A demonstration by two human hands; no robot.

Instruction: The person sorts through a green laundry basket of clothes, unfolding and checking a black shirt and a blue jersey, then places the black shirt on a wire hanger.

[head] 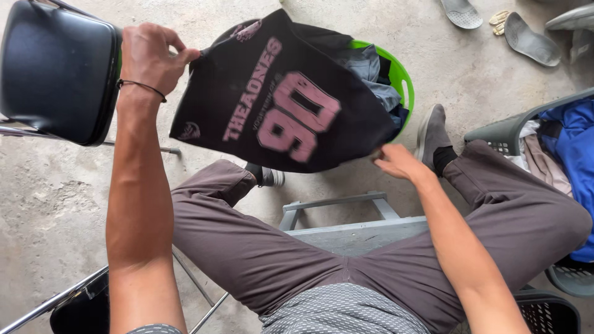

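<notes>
we hold a black cloth jersey with pink print (281, 105) stretched over the round green plastic basket (401, 77) — left hand (148, 57) and right hand (396, 161) pinching its edges; black padded chair (59, 68) left of the basket.
</notes>
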